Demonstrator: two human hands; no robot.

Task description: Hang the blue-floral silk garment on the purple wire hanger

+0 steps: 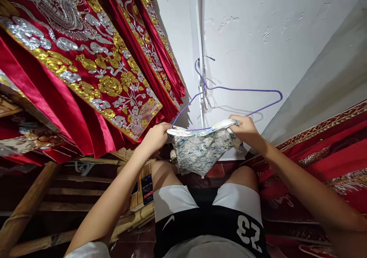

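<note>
A purple clothes hanger (pixel 243 89) hangs by its hook from a fitting on the white wall. Over its lower bar lies the top edge of a patterned cloth garment (pixel 197 154), white with grey-blue and pale yellow marks. My left hand (pixel 157 137) pinches the garment's left corner beside the hanger's left end. My right hand (pixel 246 131) grips its right part, just below the hanger's bar. The cloth is stretched between both hands and hangs down in front of my knees. What kind of garment it is I cannot tell.
Red embroidered hangings (pixel 114 78) with gold and silver sequins fill the left. Below them stands a bamboo frame (pixel 31 204). A phone (pixel 147 189) showing a timer lies on wooden slats by my left leg. More red fabric (pixel 329 154) is at the right.
</note>
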